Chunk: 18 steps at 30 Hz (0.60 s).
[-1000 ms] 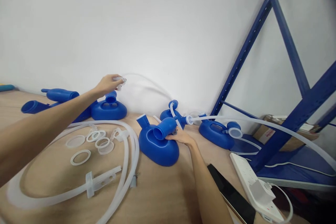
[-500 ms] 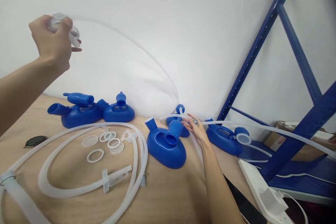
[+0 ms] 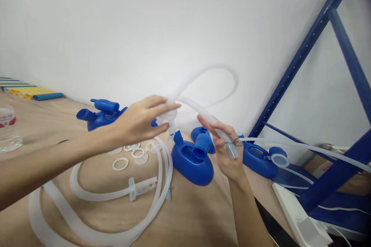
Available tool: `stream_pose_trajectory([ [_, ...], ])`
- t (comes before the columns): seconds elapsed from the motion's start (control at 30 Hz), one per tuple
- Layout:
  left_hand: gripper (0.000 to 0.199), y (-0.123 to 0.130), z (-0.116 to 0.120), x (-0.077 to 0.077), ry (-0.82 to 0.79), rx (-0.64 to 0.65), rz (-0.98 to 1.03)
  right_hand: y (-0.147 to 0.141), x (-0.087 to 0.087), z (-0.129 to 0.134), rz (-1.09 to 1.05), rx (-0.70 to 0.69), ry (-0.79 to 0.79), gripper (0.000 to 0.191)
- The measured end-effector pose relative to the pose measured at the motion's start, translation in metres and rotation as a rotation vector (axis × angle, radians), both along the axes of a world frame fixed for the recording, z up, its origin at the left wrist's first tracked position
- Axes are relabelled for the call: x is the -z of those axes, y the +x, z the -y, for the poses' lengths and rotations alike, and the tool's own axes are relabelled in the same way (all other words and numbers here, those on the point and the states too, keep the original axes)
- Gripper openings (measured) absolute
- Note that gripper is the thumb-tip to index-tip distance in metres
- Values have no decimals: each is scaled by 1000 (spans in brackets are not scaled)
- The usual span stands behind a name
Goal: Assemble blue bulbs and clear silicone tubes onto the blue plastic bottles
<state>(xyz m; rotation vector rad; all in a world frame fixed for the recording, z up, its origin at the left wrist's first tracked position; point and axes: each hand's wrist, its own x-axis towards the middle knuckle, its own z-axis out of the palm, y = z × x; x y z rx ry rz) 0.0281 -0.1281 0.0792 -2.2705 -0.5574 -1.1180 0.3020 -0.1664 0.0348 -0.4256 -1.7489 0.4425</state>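
My left hand (image 3: pixel 153 117) curls around a clear plastic fitting (image 3: pixel 168 117), which is blurred and partly hidden by the fingers. Translucent white tubing (image 3: pixel 199 109) arches from near there to my right hand (image 3: pixel 228 148), whose fingers close on it close to its end. A greyish clear sleeve (image 3: pixel 232 150) covers that tube end. Below and between the hands stands a blue urinal bottle (image 3: pixel 193 166) with a wide angled mouth. Another blue bottle (image 3: pixel 259 162) with a white-rimmed cap sits right of my right hand.
Coiled tubing (image 3: pixel 101 236) with a clear clip end (image 3: pixel 142 188) lies in front. White rings (image 3: pixel 120 164) and discs are left of centre. More blue bottles (image 3: pixel 101 121) stand behind my left arm. A power strip (image 3: pixel 292 208), phone (image 3: pixel 275 222) and blue rack post (image 3: pixel 304 46) are right.
My left hand has come down and right from high at the left, with the clear fitting. My right hand has risen slightly and now grips the tube end. The view has turned left.
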Motion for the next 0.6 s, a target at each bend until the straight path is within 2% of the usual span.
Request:
stream_pose_trajectory([
  [0.07,42,9,4,13,146,-31,-39,-9,1,11,80,-95,-27,26],
  [0.13,34,12,7,19,260,-58,-46,-10,2,16,166,-149,-50,24],
  [0.2,26,12,11,19,353,-65,-20,-7,2,17,225,-177,-58,23],
  [0.27,28,8,13,16,415,-56,15,-2,1,17,241,-232,-78,23],
  [0.43,56,-5,12,9,354,-43,59,6,-6,19,278,-400,-109,25],
  [0.5,54,-11,9,7,285,-32,61,8,-9,19,314,-471,-100,27],
  [0.6,41,-25,2,3,238,30,-50,11,-11,16,386,-564,-198,35],
])
